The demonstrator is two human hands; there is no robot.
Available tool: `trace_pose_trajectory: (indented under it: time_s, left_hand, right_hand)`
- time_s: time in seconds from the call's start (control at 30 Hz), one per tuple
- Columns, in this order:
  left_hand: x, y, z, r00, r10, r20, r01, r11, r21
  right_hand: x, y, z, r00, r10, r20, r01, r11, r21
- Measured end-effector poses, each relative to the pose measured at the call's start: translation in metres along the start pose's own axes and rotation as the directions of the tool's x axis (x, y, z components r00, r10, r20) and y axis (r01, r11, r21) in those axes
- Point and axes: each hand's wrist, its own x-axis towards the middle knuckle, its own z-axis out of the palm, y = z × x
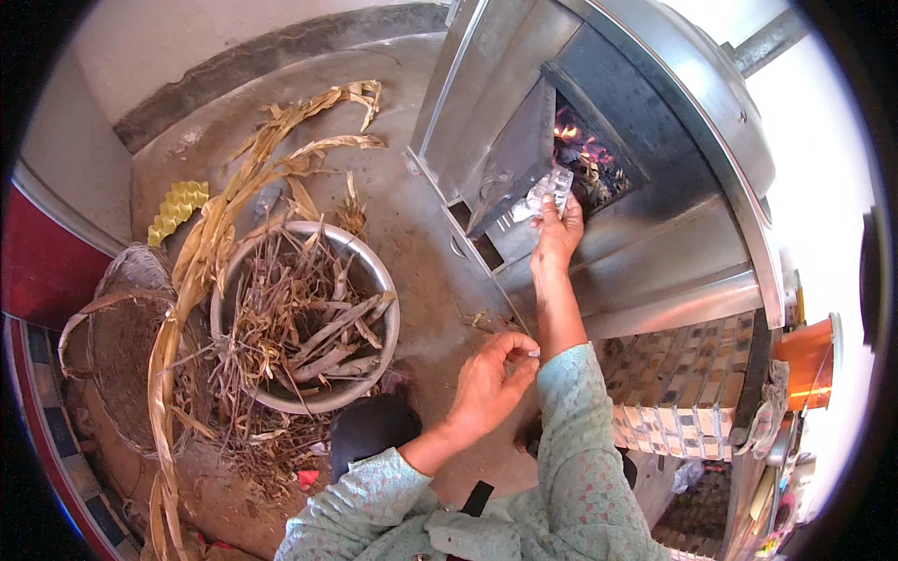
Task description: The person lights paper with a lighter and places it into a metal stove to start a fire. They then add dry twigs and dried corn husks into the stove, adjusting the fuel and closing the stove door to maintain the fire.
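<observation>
My right hand (558, 236) reaches to the open firebox of a metal stove (678, 150). Between its thumb and fingers is a crumpled clear and silvery plastic wrapper (543, 194), held at the mouth of the opening. Orange flames (567, 132) burn inside, above dark, partly burnt fuel. The stove's hinged door (513, 159) stands swung out to the left of the wrapper. Lower down, my left hand (491, 383) is closed in a pinch beside my right sleeve. A small whitish bit (534, 353) shows at its fingertips, too small to name.
Left of me, a metal basin (392, 327) is heaped with sticks (323, 341). Dry corn stalks (192, 266) lean past it, near a wicker basket (117, 346) and a yellow egg tray (178, 210). A brick ledge (673, 383) and an orange bucket (809, 365) stand at right.
</observation>
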Motion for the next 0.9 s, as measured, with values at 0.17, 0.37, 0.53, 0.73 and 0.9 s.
trace_pose_trajectory:
  time_s: [0.17, 0.37, 0.53, 0.73, 0.9]
  left_hand:
    - [0.000, -0.009, 0.000, 1.000, 0.014, -0.008, -0.014, 1.000, 0.005]
    - [0.003, -0.001, -0.009, 1.000, -0.016, -0.018, 0.017, 0.998, 0.055]
    - [0.004, -0.007, -0.001, 0.998, 0.048, -0.031, -0.045, 0.996, 0.083]
    - [-0.008, -0.004, -0.007, 0.976, 0.080, -0.201, -0.061, 0.993, 0.096]
    - [-0.004, -0.003, -0.007, 0.969, 0.111, -0.221, -0.092, 0.991, 0.092]
  right_hand:
    - [0.029, 0.002, 0.030, 0.988, 0.003, -0.152, -0.020, 0.994, -0.108]
    - [0.107, 0.002, 0.045, 0.958, -0.201, -0.204, 0.166, 0.970, -0.176]
    - [0.068, 0.000, -0.015, 0.953, 0.295, 0.064, -0.301, 0.945, 0.125]
    - [-0.106, -0.051, -0.085, 0.958, 0.217, 0.189, -0.159, 0.946, -0.282]
    - [-0.176, -0.125, -0.178, 0.938, 0.308, 0.161, -0.193, 0.847, -0.495]
